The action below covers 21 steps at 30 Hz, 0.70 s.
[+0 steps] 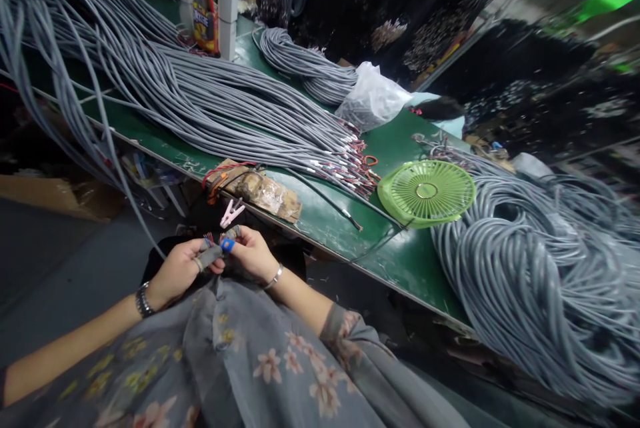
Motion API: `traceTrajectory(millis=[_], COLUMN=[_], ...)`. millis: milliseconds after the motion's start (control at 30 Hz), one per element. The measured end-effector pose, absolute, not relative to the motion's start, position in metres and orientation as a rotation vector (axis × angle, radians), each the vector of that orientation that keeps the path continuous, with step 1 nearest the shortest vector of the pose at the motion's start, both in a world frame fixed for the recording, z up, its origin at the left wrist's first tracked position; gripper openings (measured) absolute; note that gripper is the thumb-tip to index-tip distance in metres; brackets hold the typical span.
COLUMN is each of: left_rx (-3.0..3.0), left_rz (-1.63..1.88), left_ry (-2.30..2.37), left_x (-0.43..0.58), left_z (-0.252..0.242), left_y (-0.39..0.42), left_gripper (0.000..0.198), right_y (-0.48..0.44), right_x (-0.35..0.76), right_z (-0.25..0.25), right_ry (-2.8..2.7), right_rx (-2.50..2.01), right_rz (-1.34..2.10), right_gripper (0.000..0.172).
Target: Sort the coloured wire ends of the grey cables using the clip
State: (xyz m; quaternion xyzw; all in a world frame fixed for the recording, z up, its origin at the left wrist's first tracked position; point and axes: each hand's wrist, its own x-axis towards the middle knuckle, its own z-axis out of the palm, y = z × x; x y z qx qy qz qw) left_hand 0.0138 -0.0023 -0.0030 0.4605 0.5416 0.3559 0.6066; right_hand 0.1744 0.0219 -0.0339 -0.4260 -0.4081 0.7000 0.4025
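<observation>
Above my lap, my left hand is closed around the end of a grey cable, which hangs down from the pile at upper left. Thin coloured wires fan out of that end between my hands. My right hand meets the left one, its thumb and fingers pinched at the wires; the exact contact is hidden by the fingers. Grey wrapping covers some fingertips, and a blue band is around my right thumb. Just beyond the hands, a pale pink clip sits at the table edge.
On the green table lies a long bundle of grey cables with stripped ends. A taped wooden block rests at the front edge. Right of it are a green fan and large cable coils. A plastic bag lies behind.
</observation>
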Motion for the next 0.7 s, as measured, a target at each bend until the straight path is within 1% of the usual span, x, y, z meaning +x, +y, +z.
traceTrajectory(millis=[133,200,367,467,567,700], left_rx=[1.241,1.183,0.811,0.654,0.597,0.671], left_rz=[0.775,0.81,0.994,1.032,1.047,1.064], left_ry=[1.277,1.279,1.256,1.246,1.244,1.258], left_x=[0.01,0.011,0.017,0.02,0.021,0.019], left_z=[0.001,-0.001,-0.008,-0.008,-0.007,-0.009], left_y=[-0.001,-0.002,-0.004,-0.004,-0.004,-0.005], left_gripper=[0.013,0.016,0.03,0.035,0.035,0.028], right_y=[0.026,0.027,0.026,0.025,0.027,0.032], right_x=[0.171,0.169,0.168,0.168,0.167,0.165], right_z=[-0.031,-0.032,-0.035,-0.036,-0.035,-0.028], right_ry=[-1.061,-1.046,-0.959,-0.946,-0.941,-0.969], right_rx=[-1.1,-1.096,-1.072,-1.05,-1.045,-1.087], right_rz=[1.827,1.838,1.831,1.829,1.821,1.838], right_gripper=[0.049,0.05,0.055,0.053,0.052,0.053])
